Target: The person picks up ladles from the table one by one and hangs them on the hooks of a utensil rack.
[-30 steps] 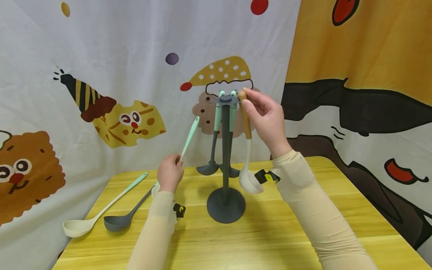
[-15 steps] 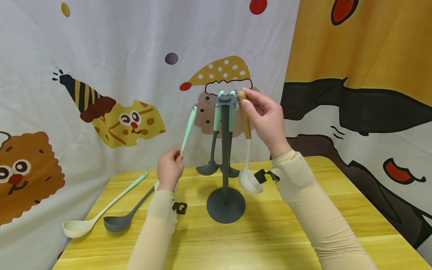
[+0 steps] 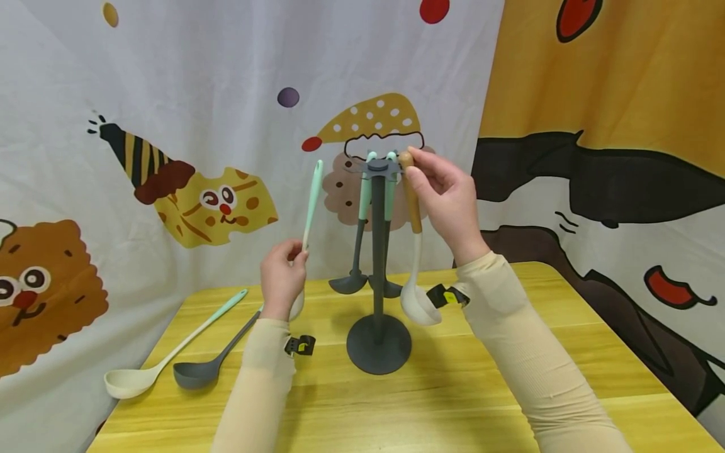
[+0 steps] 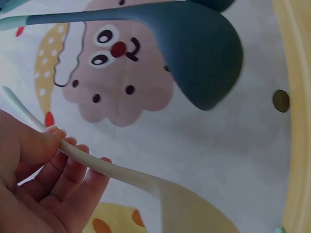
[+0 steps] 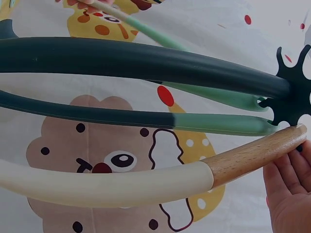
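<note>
My left hand [image 3: 283,277] pinches the shaft of a cream ladle with a mint-green handle [image 3: 313,201]. That ladle stands nearly upright, left of the dark utensil stand [image 3: 378,251] and apart from it. In the left wrist view its cream bowl [image 4: 194,208] runs off the lower edge. My right hand [image 3: 450,204] pinches the top of a wooden-handled cream ladle [image 3: 415,207] at the right side of the stand's hook ring [image 5: 292,90]. Whether its hole sits on a hook is hidden. Two dark grey ladles with mint handles, a left one [image 3: 359,242] and a right one [image 3: 389,201], hang at the back.
On the wooden table [image 3: 470,390], at the left, lie a cream ladle with a mint handle [image 3: 133,382] and a dark grey ladle [image 3: 197,374]. The stand's round base [image 3: 379,352] rests mid-table. A printed curtain [image 3: 226,75] hangs behind.
My left hand has risen slightly and turned its ladle from a lean to nearly upright, with the handle end moving up and a little left. My right hand has stayed in place.
</note>
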`<state>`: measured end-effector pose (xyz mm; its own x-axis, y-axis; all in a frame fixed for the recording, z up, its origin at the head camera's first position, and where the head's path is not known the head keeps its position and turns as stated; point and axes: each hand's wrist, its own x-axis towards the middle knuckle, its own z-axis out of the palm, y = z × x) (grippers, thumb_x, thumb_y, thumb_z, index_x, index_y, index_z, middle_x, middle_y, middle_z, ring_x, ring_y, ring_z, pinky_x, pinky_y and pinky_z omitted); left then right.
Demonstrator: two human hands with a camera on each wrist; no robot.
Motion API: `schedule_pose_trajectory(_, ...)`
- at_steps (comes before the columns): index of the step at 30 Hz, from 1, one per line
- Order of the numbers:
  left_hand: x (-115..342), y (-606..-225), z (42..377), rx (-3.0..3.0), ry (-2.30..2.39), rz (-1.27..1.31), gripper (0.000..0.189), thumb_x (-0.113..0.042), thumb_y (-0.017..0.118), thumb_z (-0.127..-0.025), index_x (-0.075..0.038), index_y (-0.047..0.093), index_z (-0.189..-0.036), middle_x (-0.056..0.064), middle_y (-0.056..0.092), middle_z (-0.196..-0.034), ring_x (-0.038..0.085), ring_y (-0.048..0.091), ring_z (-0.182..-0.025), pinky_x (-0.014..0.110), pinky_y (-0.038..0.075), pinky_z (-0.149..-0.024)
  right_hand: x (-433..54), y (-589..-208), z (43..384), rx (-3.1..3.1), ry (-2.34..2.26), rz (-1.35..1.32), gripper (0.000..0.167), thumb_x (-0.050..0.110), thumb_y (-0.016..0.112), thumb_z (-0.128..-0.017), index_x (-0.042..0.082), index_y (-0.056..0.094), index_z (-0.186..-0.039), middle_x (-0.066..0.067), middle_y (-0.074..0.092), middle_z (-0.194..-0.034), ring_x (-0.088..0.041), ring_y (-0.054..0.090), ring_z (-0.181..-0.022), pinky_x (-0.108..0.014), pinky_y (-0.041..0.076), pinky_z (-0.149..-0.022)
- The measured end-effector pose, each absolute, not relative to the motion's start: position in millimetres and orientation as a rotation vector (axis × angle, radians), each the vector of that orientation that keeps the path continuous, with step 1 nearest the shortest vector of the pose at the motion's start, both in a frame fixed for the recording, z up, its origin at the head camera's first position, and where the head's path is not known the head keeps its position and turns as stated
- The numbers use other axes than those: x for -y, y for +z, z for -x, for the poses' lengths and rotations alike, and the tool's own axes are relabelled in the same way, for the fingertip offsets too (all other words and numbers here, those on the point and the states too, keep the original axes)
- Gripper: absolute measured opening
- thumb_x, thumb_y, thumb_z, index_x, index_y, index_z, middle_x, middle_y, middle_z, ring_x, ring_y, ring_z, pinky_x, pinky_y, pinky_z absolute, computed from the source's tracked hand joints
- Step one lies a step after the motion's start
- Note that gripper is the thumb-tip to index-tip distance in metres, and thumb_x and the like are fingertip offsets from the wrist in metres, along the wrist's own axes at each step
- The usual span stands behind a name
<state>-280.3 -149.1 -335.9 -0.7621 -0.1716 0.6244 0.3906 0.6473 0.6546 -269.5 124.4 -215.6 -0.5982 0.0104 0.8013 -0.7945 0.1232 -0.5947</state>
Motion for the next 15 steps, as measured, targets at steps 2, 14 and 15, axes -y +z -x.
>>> schedule_pose_trajectory(2,148.2,-331.5,278.3,2.172,-1.100,0.190,0.007,-0.004,0.070,-0.091,0.000,0.072,-0.097,0.015,0.066,-0.092,0.032,0.062,-0.087,0.046,0.049,-0.081,-124.9,-215.6,269.7,1.737,1.543,-0.761,0.033,0.005,0.063,-0.096,-0.003,0.064,-0.129,-0.015,0.068,-0.115,-0.014,0.065,-0.097,-0.025,0.052,-0.090)
schedule_pose_trajectory(14,140.9,-313.2,263.8,2.086,-1.209,0.305,0.008,0.000,0.071,-0.089,0.000,0.074,-0.097,0.013,0.068,-0.087,0.028,0.064,-0.081,0.044,0.050,-0.078,-124.8,-215.0,269.8,1.750,1.563,-0.748,0.034,0.005,0.064,-0.096,-0.003,0.064,-0.129,-0.014,0.067,-0.117,-0.014,0.064,-0.099,-0.027,0.052,-0.092)
schedule_pose_trajectory(15,140.2,-312.8,262.8,2.086,-1.217,0.310,0.008,0.000,0.071,-0.089,-0.001,0.074,-0.097,0.013,0.067,-0.087,0.028,0.064,-0.081,0.043,0.050,-0.078,-124.7,-215.1,269.7,1.745,1.565,-0.751,0.034,0.004,0.063,-0.096,-0.003,0.064,-0.129,-0.015,0.067,-0.116,-0.014,0.064,-0.098,-0.027,0.052,-0.092)
